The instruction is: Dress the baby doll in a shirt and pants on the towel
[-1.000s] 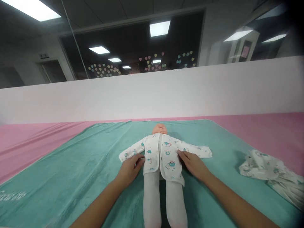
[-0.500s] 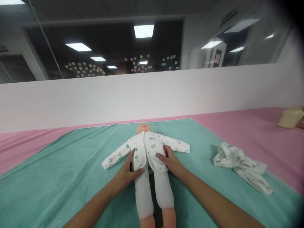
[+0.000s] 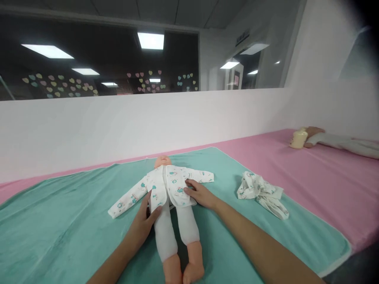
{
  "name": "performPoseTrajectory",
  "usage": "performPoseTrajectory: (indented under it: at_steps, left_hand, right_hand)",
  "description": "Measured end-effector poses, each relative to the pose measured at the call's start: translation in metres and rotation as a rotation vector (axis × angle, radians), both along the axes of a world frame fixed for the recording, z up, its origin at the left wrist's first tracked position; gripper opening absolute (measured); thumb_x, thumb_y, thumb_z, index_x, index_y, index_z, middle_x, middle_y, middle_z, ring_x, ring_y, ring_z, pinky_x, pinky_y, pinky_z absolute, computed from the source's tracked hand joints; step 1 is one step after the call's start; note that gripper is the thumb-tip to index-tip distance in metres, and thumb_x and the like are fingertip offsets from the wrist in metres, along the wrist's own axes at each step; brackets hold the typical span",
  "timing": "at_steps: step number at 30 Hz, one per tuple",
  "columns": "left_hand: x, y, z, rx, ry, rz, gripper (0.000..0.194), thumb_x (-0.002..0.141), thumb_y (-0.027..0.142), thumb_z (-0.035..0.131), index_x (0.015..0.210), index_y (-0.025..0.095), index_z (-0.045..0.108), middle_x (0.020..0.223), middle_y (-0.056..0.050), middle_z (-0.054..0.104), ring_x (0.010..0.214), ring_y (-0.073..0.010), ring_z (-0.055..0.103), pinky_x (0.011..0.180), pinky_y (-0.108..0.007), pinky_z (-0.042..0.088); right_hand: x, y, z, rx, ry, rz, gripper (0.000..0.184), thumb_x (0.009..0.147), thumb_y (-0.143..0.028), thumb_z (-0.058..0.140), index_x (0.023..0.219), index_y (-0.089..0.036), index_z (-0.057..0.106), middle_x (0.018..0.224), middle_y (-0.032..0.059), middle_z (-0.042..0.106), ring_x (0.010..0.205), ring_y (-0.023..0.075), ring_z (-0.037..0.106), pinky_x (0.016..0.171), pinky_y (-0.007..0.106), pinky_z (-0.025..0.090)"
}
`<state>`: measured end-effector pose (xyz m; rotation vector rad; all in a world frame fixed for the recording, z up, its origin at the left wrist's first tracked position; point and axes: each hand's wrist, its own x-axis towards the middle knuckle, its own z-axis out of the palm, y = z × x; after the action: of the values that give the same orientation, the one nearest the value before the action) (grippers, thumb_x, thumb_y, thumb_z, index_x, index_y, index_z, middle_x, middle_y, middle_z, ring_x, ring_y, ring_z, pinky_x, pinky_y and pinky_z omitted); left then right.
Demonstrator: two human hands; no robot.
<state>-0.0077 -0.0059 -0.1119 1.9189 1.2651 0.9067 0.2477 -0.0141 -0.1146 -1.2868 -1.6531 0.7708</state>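
Observation:
A baby doll (image 3: 164, 236) lies on its back, legs toward me. It wears an unfastened white baby jacket (image 3: 158, 185) with small teal prints, and white fabric covers its thighs. My left hand (image 3: 143, 225) is closed around the jacket's lower left side, its thumb in front by the hem and its other fingers along the side. At the right side, my right hand (image 3: 201, 193) has thumb and fingers closed on the jacket cloth. Both sleeves spread outward, and no doll hands show at the cuffs.
Under the doll is a teal blanket (image 3: 74, 221) on a pink surface (image 3: 331, 177). A crumpled printed garment (image 3: 260, 191) lies to the right. Farther right are a pale yellow pump bottle (image 3: 299, 139) and another doll (image 3: 343, 142). A white wall (image 3: 118, 126) with windows rises behind.
My view has turned right, bringing the second doll and the full bottle into sight. Both hands stay at the jacket's sides with little change in position.

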Motion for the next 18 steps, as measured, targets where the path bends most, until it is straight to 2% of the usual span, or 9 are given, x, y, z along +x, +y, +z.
performPoseTrajectory:
  at_steps: [4, 7, 10, 12, 15, 18]
  left_hand:
    - [-0.005, -0.002, -0.001, -0.007, 0.007, -0.007, 0.064, 0.088, 0.050, 0.039, 0.143, 0.022, 0.020, 0.150, -0.007, 0.025, 0.135, -0.0246, 0.030, 0.103, -0.037, 0.038]
    - [-0.012, -0.003, -0.004, -0.024, -0.019, -0.043, 0.063, 0.088, 0.052, 0.038, 0.142, 0.022, 0.022, 0.146, -0.010, 0.034, 0.123, -0.0240, 0.046, 0.095, -0.035, 0.045]
    - [-0.017, -0.006, -0.005, 0.016, -0.001, -0.046, 0.058, 0.088, 0.052, 0.038, 0.137, 0.023, 0.029, 0.139, -0.009, 0.042, 0.118, -0.0230, 0.049, 0.094, -0.035, 0.045]
    - [-0.018, -0.008, -0.003, 0.105, 0.034, -0.019, 0.051, 0.088, 0.049, 0.038, 0.131, 0.022, 0.035, 0.135, -0.009, 0.044, 0.121, -0.0231, 0.045, 0.097, -0.036, 0.041]
    - [-0.018, -0.011, -0.002, 0.277, 0.084, 0.013, 0.041, 0.089, 0.041, 0.038, 0.124, 0.020, 0.043, 0.132, -0.010, 0.044, 0.124, -0.0232, 0.041, 0.101, -0.038, 0.037]
    - [-0.019, -0.014, -0.003, 0.446, 0.128, 0.018, 0.035, 0.090, 0.034, 0.038, 0.121, 0.020, 0.046, 0.130, -0.010, 0.045, 0.126, -0.0232, 0.040, 0.104, -0.039, 0.034]
  right_hand:
    - [0.017, -0.012, 0.004, 0.097, -0.322, -0.177, 0.031, 0.091, -0.037, 0.037, 0.102, -0.020, 0.061, 0.101, 0.0048, 0.066, 0.093, 0.0203, 0.059, 0.083, 0.035, 0.045]
    - [0.040, -0.037, 0.005, 0.122, -0.446, -0.239, 0.026, 0.086, -0.022, 0.043, 0.102, -0.019, 0.062, 0.103, 0.0080, 0.065, 0.097, 0.0237, 0.057, 0.086, 0.041, 0.042]
    - [0.078, -0.075, 0.006, 0.241, -0.895, -0.196, 0.044, 0.076, -0.005, 0.042, 0.111, -0.024, 0.061, 0.113, 0.0074, 0.063, 0.109, 0.0236, 0.053, 0.097, 0.044, 0.035]
    - [0.107, -0.101, 0.008, 0.266, -1.073, -0.235, 0.050, 0.073, -0.003, 0.042, 0.115, -0.024, 0.059, 0.116, 0.0083, 0.061, 0.113, 0.0253, 0.051, 0.100, 0.047, 0.031]
    - [0.146, -0.130, 0.013, 0.201, -1.184, -0.367, 0.049, 0.074, -0.004, 0.042, 0.112, -0.027, 0.061, 0.119, 0.0084, 0.061, 0.115, 0.0290, 0.050, 0.098, 0.051, 0.030]
    - [0.161, -0.140, 0.021, 0.150, -1.126, -0.483, 0.037, 0.071, -0.010, 0.049, 0.095, -0.030, 0.069, 0.108, 0.0070, 0.067, 0.096, 0.0284, 0.061, 0.080, 0.042, 0.044]
